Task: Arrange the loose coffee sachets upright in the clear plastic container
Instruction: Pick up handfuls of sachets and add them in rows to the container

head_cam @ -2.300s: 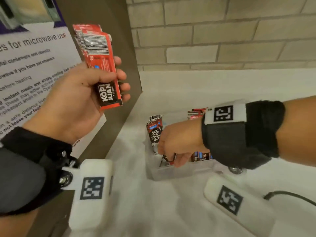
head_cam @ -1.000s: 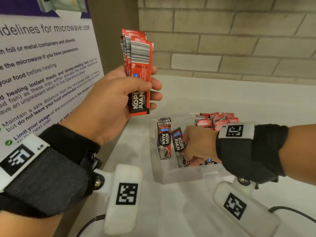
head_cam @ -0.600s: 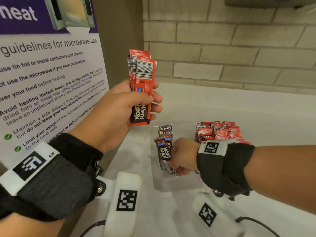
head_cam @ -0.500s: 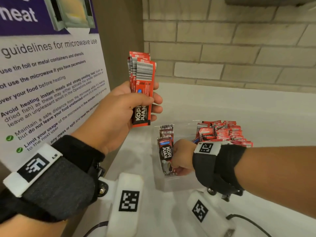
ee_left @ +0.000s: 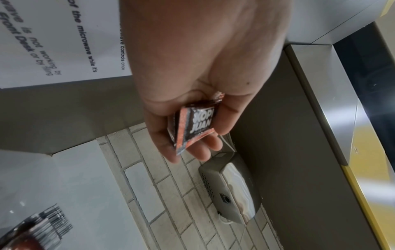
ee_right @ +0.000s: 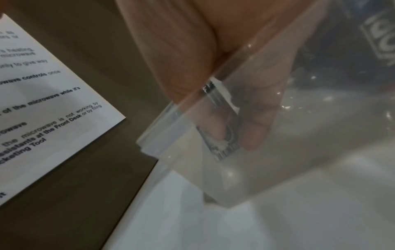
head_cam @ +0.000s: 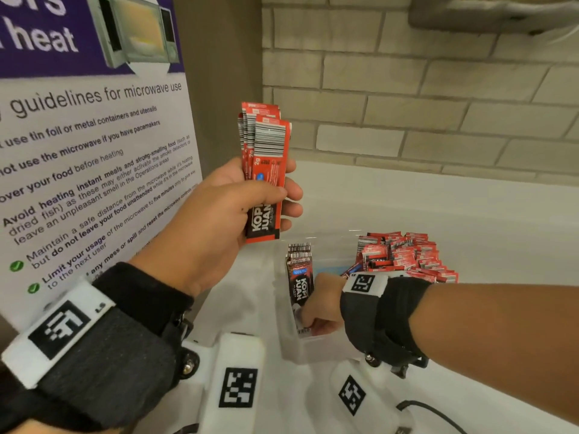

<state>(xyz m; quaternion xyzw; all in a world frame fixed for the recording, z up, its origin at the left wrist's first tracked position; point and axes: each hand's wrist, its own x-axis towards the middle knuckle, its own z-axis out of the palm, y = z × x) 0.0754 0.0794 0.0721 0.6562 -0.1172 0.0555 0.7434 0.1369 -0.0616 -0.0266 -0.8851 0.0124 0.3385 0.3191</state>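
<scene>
My left hand [head_cam: 219, 220] holds a bunch of red Kopi Juan sachets [head_cam: 264, 170] upright in the air, above and left of the clear plastic container [head_cam: 300, 346]; the left wrist view shows the bunch of sachets [ee_left: 193, 126] between thumb and fingers. My right hand [head_cam: 319, 305] is down inside the container's left end, fingers pinching a dark sachet [head_cam: 300, 286] that stands upright against the left wall. Through the clear wall, the right wrist view shows that sachet [ee_right: 222, 125] between my fingers [ee_right: 254, 121]. Several red sachets [head_cam: 401, 255] stand packed at the container's right end.
A microwave guidelines poster [head_cam: 87, 158] hangs on the brown panel at the left. A brick wall [head_cam: 423, 104] runs behind the white counter [head_cam: 438, 202]. A grey wall unit [ee_left: 230, 189] hangs above. A black cable [head_cam: 432, 411] lies at the front right.
My right hand has pushed the dark sachet down and left until it stands against the container's left wall. The left hand keeps its bunch almost still.
</scene>
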